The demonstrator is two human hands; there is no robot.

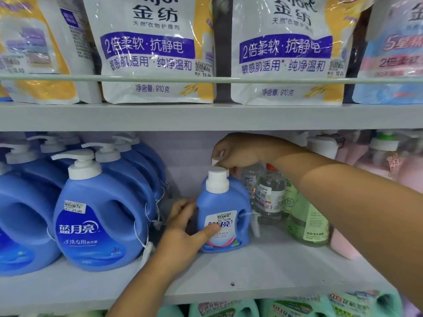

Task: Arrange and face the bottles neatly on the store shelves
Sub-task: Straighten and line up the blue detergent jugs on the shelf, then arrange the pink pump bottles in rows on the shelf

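Observation:
A small blue detergent bottle (223, 213) with a white pump cap stands upright on the middle shelf (251, 271), its label facing me. My left hand (183, 229) grips its lower left side, thumb across the label. My right hand (238, 152) reaches in from the right and pinches the white pump head on top. Another small blue bottle is partly hidden right behind it. Large blue pump bottles (98, 216) stand in rows to the left.
Clear and pale green bottles (304, 216) crowd the right of the small bottle, with pink bottles (377, 161) beyond. White refill pouches (158, 49) fill the upper shelf behind a rail. Teal bottles (290, 308) show below. Bare shelf lies in front of the small bottle.

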